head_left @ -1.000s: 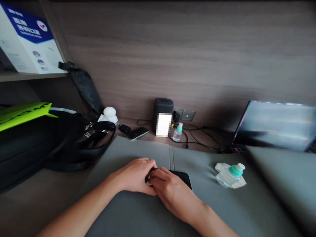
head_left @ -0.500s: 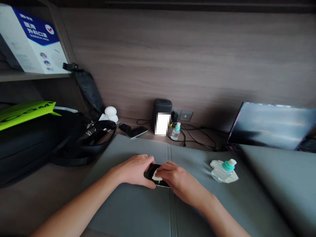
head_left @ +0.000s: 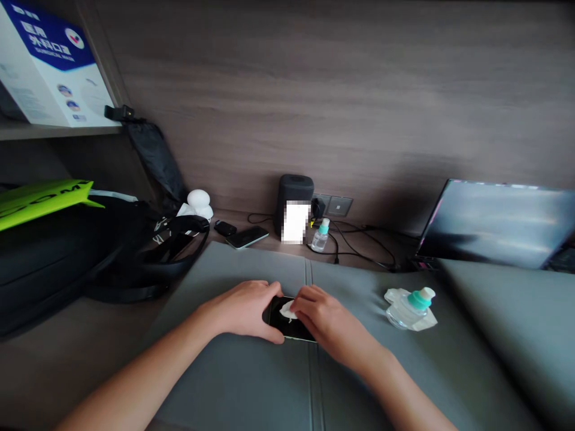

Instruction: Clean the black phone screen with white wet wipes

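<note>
Phone (head_left: 294,330) is flat on the gray mat (head_left: 242,377), left hand (head_left: 247,307) clasping one end and right hand (head_left: 327,317) pinching a tissue (head_left: 286,309) on top of it, so wiping looks underway imo, but can't tell how much is left.

"SURGICAL MASK" on box (head_left: 56,72), "COM" on flap (head_left: 47,202)

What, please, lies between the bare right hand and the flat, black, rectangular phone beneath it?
A crumpled white tissue, pinched in the right hand over the phone, shows there in the head view.
</note>
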